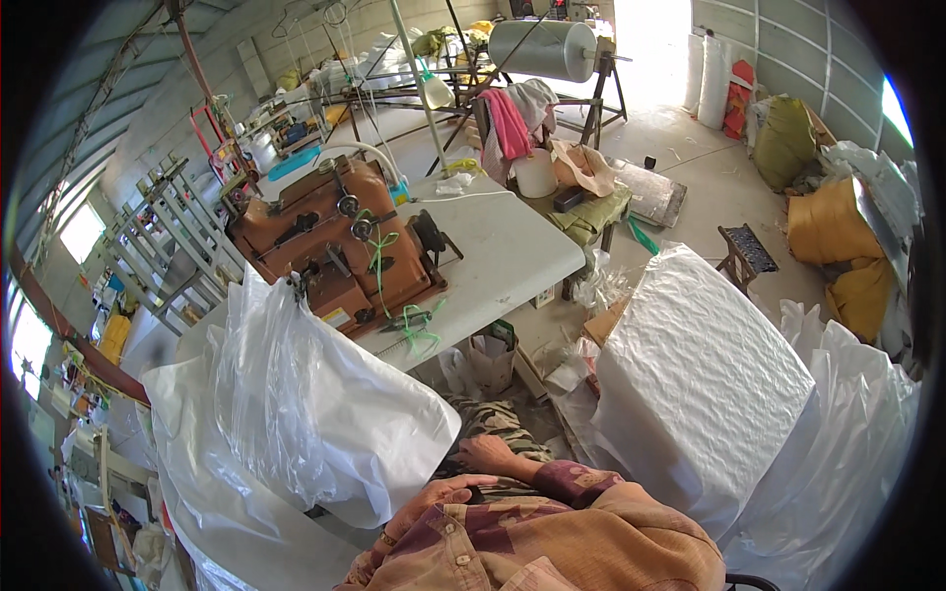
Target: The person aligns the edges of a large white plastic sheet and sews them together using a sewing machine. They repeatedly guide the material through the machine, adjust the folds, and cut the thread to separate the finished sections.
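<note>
place: a sewing workshop in a large shed
sewing machine: brown, bulky, green thread hanging from it, on a pale table
sheets: white plastic, draped in layers beside the machine
pile: white, block-shaped, at the right
roll: large, grey, on a metal stand at the back
roof: ribbed
floor: bare, hard, bulging sacks along its right side

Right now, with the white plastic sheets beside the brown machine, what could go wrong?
The loosely folded white plastic sheets might slip; the left hand and right hand lie low by the lap, apparently without a grip on them. A sheet could also catch on the brown machine. The loose green strands on it may tangle.
</note>
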`<control>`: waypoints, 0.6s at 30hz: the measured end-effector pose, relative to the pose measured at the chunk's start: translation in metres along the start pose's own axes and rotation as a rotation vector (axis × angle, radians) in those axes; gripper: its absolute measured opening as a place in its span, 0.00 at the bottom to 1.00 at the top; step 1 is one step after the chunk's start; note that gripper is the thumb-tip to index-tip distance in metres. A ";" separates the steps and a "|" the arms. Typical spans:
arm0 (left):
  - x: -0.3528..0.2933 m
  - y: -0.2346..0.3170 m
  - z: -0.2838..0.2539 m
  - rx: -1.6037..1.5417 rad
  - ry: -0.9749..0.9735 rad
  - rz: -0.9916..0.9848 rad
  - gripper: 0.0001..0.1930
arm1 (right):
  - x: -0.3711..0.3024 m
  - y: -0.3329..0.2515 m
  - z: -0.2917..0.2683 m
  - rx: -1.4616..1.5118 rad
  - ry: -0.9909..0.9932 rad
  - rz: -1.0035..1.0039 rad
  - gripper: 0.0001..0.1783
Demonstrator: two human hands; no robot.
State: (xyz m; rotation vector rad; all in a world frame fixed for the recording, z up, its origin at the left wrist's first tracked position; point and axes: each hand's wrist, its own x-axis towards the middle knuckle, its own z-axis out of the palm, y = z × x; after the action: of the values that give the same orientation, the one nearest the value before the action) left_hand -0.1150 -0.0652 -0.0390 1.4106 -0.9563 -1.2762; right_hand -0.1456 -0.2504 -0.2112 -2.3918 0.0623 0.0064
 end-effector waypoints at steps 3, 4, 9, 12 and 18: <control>0.005 0.031 -0.001 -0.107 -0.029 0.088 0.31 | -0.004 0.002 -0.006 0.175 0.022 0.003 0.19; 0.006 0.045 -0.001 -0.132 -0.021 0.127 0.31 | -0.006 0.006 -0.007 0.233 0.052 0.018 0.18; -0.001 0.111 -0.009 -0.112 0.076 0.288 0.32 | -0.026 0.004 -0.042 0.308 0.046 0.017 0.19; -0.006 0.139 -0.013 0.005 0.237 0.449 0.32 | -0.041 -0.030 -0.108 0.485 -0.212 0.048 0.20; -0.018 0.183 -0.017 0.330 0.475 0.829 0.38 | -0.072 -0.131 -0.248 0.600 -0.133 -0.324 0.14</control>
State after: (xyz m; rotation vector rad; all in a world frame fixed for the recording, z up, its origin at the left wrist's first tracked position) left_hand -0.0913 -0.0859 0.1426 1.2525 -1.2509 -0.1654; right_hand -0.2146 -0.3202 0.0617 -1.7731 -0.3407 -0.0047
